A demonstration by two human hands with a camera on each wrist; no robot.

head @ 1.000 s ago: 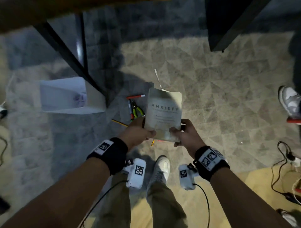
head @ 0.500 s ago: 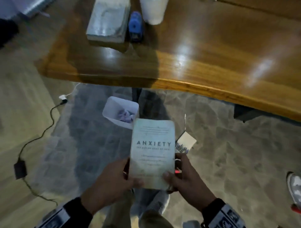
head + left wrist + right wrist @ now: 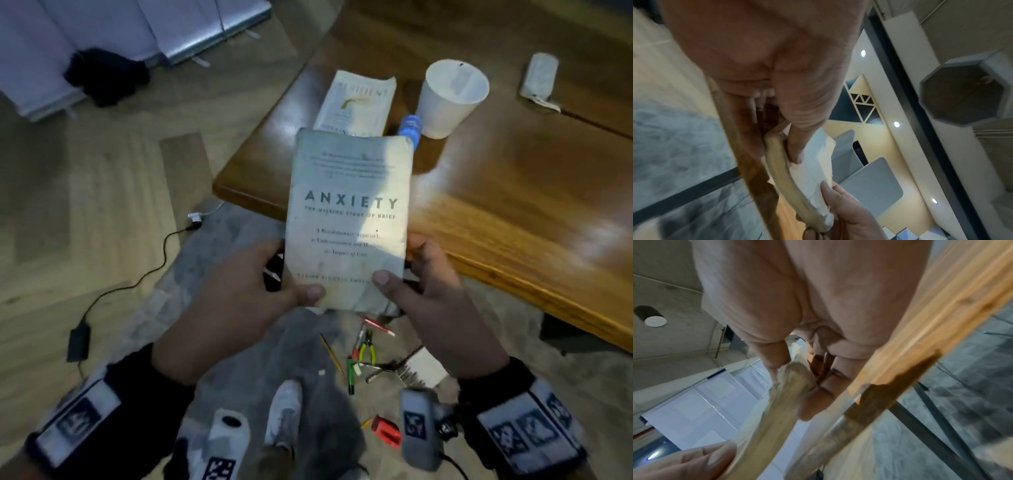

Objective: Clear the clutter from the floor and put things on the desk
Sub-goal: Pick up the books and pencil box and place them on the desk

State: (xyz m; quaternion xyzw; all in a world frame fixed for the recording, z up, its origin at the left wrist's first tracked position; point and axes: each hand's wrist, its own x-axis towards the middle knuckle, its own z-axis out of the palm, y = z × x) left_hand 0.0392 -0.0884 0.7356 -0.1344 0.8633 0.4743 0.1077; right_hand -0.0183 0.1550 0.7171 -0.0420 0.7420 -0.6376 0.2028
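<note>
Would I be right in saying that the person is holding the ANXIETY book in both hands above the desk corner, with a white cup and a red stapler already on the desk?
Not quite: the stapler on the desk beside the white cup is blue, as the head view shows. The rest holds: left hand and right hand both grip the ANXIETY book.

I've lifted the book (image 3: 347, 219) up from over the floor; its top end now overlaps the counter (image 3: 513, 192) edge, just short of the second book (image 3: 356, 102) and cup (image 3: 448, 96). A second ago it hung low above the pens and pliers (image 3: 366, 349), which now lie beneath it.
</note>
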